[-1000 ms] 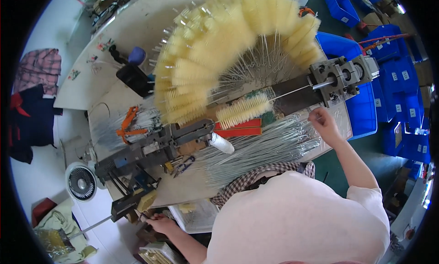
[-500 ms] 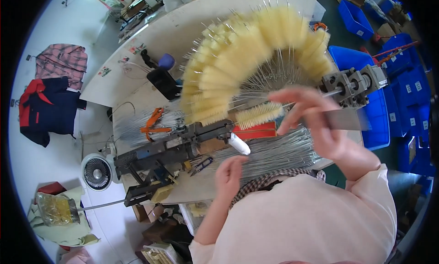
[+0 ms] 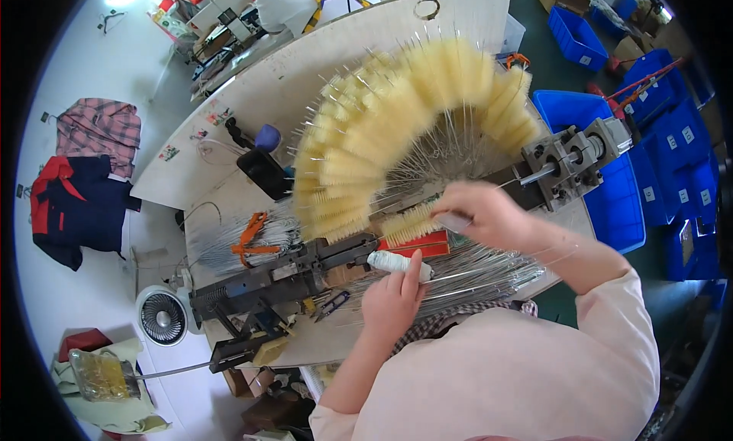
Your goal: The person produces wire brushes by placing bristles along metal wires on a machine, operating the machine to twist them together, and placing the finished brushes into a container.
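My left hand [image 3: 391,302] is at a white-wrapped handle [image 3: 388,262] on a dark metal clamp [image 3: 347,254]. Its index finger crosses the handle near the end, with the other fingers curled; the thumb side is partly hidden. In my closed right hand [image 3: 485,210] is a small, flat grey piece [image 3: 456,222] of a kind I cannot make out. That piece is against the right end of a pale yellow bristle brush [image 3: 410,224], which lies level beside the clamp. A metal spindle unit [image 3: 569,166] stands to the right of my right hand.
Finished yellow brushes [image 3: 366,128] with wire stems fan in an arc across the bench. Loose steel wires [image 3: 489,269] lie in front, near a red box [image 3: 427,245]. Blue bins [image 3: 615,200] stand at the right, a fan [image 3: 163,316] at the left.
My right hand has swung left and down onto the brush with the grey piece. My left hand has reached the white-wrapped handle, which has turned from slanting downward to lying more level.
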Motion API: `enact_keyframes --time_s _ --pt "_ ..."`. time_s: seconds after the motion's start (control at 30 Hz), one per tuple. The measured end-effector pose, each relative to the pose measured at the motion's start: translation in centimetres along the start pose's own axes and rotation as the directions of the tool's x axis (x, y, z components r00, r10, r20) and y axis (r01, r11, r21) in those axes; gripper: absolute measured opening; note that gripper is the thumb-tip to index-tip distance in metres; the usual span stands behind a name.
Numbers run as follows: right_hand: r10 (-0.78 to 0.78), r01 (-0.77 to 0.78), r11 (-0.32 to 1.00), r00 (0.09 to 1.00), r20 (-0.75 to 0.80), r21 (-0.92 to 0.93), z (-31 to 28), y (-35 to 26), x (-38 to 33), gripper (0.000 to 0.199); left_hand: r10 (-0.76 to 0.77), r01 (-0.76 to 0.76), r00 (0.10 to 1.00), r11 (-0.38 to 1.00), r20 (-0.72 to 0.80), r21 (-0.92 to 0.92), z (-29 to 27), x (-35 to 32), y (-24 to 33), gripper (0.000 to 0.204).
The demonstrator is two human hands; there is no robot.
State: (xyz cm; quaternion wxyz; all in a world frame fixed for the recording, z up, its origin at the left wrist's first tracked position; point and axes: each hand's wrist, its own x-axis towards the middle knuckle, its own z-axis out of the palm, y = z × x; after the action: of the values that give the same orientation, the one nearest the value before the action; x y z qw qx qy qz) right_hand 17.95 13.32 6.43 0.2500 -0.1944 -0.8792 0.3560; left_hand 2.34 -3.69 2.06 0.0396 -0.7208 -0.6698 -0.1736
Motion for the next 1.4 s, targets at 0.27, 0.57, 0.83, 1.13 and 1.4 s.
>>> enact_keyframes --time_s 0.27,0.57,0.83,1.13,1.4 --pt "-0.055 0.209 0.702 0.969 0.241 -0.681 -2.5 3.9 -1.0 0.021 -0.426 0.380 0.881 0.896 -0.207 -0.228 -3.6 -2.8 -3.4 0.042" --pt "0.363 -0.424 0.810 0.905 -0.222 -0.406 -3.0 7.2 4.4 0.023 -0.422 0.357 0.906 0.751 0.012 -0.555 -3.4 -1.5 -2.7 0.025" --pt "0.071 -0.089 0.996 0.892 -0.447 -0.017 -12.0 -0.2 2.2 0.029 0.012 0.003 0.987 0.996 0.161 -0.091 -3.3 8.9 0.4 0.017" --pt "0.082 -0.064 0.988 0.989 0.126 -0.141 -7.4 -0.1 0.3 0.029 0.013 0.001 0.990 0.995 0.137 -0.099 -4.7 5.1 -1.7 0.010" --pt "-0.280 0.418 0.883 0.834 0.476 -0.212 5.4 -1.9 3.8 0.023 -0.107 0.108 0.994 0.977 -0.019 0.181 -5.9 1.3 -3.9 0.014"
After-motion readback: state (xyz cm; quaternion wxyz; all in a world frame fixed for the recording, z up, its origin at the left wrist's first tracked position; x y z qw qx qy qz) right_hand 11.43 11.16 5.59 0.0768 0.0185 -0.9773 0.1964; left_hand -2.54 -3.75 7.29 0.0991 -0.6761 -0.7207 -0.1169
